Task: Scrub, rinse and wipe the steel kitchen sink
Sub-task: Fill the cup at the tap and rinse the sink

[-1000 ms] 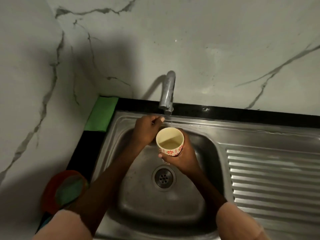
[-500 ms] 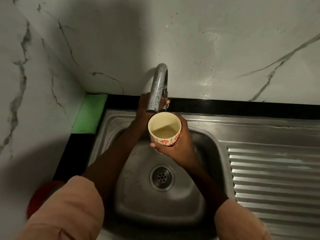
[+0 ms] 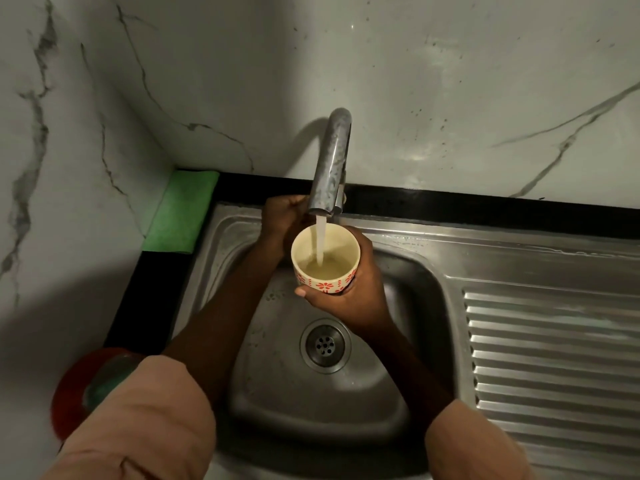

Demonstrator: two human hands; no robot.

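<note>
White marble-veined walls corner the steel kitchen sink, set into a black counter. The right hand wraps its fingers round a cream cup with red flowers under the running steel tap; the left hand reaches behind the spout, its grip hidden. This looks like filling rinse water; next, tipping it around the basin.

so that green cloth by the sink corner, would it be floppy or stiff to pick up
The green cloth is probably floppy: it lies flat and folded on the black counter edge, with soft rounded corners. It likely weighs little, and looks dry, though the dim light makes that uncertain.
</note>
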